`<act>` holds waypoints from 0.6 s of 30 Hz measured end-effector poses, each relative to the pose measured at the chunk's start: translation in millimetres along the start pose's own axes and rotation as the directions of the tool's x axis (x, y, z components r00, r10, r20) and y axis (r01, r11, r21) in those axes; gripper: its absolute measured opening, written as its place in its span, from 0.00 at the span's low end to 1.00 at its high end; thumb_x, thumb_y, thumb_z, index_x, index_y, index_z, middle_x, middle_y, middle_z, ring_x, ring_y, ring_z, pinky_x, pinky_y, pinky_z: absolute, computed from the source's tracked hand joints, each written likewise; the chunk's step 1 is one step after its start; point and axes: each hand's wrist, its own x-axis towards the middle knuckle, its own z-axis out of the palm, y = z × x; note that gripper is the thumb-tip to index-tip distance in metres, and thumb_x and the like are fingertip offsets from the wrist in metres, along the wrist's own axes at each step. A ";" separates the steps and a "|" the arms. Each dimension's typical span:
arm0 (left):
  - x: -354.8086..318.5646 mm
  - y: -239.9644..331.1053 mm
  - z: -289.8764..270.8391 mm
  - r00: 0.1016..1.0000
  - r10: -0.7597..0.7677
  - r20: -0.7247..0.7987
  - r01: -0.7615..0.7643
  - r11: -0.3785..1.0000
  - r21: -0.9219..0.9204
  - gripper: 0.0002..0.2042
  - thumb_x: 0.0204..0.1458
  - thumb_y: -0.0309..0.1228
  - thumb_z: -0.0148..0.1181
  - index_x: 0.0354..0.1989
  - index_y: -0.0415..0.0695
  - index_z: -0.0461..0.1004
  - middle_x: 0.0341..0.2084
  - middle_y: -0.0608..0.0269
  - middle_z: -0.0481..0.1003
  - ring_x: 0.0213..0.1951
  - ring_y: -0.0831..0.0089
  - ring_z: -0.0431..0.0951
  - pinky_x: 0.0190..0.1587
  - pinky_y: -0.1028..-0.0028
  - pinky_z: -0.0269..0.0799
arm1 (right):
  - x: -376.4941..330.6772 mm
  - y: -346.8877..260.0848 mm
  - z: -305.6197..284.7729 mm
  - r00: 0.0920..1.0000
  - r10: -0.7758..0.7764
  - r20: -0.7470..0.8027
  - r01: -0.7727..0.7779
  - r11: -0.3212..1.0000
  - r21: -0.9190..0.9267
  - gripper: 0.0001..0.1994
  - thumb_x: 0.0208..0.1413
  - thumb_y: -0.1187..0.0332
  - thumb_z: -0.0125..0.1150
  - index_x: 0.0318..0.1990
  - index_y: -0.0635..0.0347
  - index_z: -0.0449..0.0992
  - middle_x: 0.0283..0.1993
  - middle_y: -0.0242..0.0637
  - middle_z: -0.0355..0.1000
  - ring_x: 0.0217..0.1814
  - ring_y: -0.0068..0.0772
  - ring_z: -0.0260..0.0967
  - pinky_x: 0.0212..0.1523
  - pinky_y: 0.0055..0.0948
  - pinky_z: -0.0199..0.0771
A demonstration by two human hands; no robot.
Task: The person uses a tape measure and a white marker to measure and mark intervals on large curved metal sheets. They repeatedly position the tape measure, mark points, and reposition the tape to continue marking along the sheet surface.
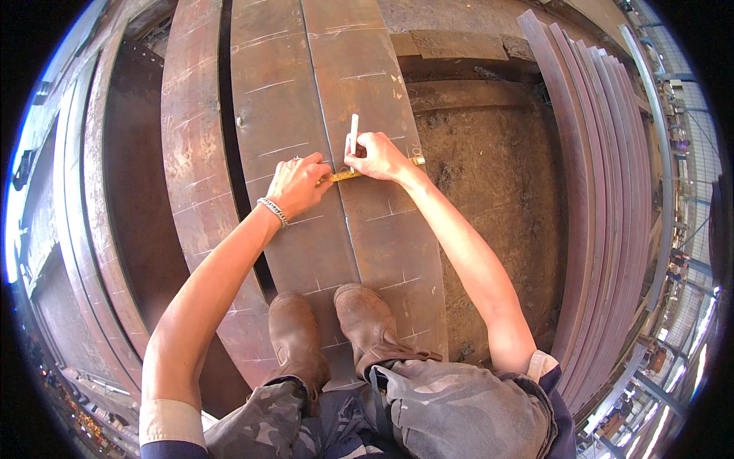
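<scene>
My left hand (300,186) is closed on a yellow tape measure (344,175), whose blade runs to the right across a brown steel plate (390,252). The blade's far end lies at the plate's right edge. Just above the blade, my right hand (376,157) pinches a white chalk stick (354,127) that stands nearly upright. Its lower end is partly hidden by my fingers. White chalk lines mark the plate above and below the tape, and a long seam runs lengthwise between two plates under my hands.
My brown boots (294,333) stand on the plates. Left lies another marked steel strip (195,138), past a dark gap (237,153). To the right is a lower, dirt-covered recess (497,206), then a stack of long steel bars (604,176).
</scene>
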 end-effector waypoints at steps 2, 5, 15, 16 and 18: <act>0.0 0.0 -1.1 1.000 0.006 0.004 -0.006 1.000 0.000 0.06 0.49 0.32 0.66 0.31 0.43 0.79 0.31 0.60 0.74 0.33 0.54 0.78 0.37 0.57 0.74 | 0.1 0.1 0.8 1.000 -0.014 -0.010 0.014 1.000 -0.026 0.09 0.50 0.66 0.63 0.32 0.64 0.76 0.25 0.43 0.75 0.29 0.33 0.74 0.34 0.34 0.72; 0.0 0.1 -1.2 1.000 0.006 0.002 -0.006 1.000 0.006 0.07 0.50 0.33 0.65 0.32 0.43 0.79 0.31 0.60 0.74 0.33 0.54 0.78 0.37 0.57 0.74 | -0.5 1.6 2.8 0.999 -0.043 -0.032 0.041 0.998 -0.044 0.09 0.50 0.67 0.63 0.32 0.64 0.76 0.25 0.43 0.75 0.29 0.32 0.74 0.34 0.33 0.72; -1.0 -3.1 2.1 1.000 0.017 -0.017 -0.017 1.000 0.005 0.07 0.50 0.33 0.65 0.31 0.43 0.79 0.31 0.60 0.74 0.33 0.54 0.78 0.36 0.57 0.74 | -0.3 -20.2 -2.2 0.833 -0.367 -0.415 0.349 0.929 -0.121 0.06 0.57 0.75 0.61 0.33 0.63 0.68 0.31 0.37 0.75 0.24 0.33 0.73 0.29 0.29 0.73; -0.5 -3.0 2.3 1.000 0.018 -0.018 -0.018 1.000 0.003 0.07 0.50 0.33 0.65 0.31 0.43 0.79 0.31 0.60 0.74 0.32 0.54 0.79 0.36 0.57 0.74 | 0.2 -20.6 -5.1 0.817 -0.363 -0.447 0.354 0.929 -0.107 0.05 0.56 0.76 0.62 0.32 0.63 0.70 0.28 0.36 0.73 0.22 0.25 0.69 0.27 0.25 0.72; -0.9 -3.7 2.3 1.000 0.016 -0.015 -0.016 1.000 0.006 0.07 0.50 0.33 0.65 0.31 0.43 0.79 0.31 0.60 0.74 0.32 0.54 0.79 0.36 0.57 0.74 | -6.3 -20.5 -8.1 0.847 -0.298 -0.440 0.311 0.950 -0.044 0.05 0.56 0.75 0.62 0.32 0.63 0.71 0.27 0.36 0.73 0.22 0.23 0.69 0.27 0.24 0.71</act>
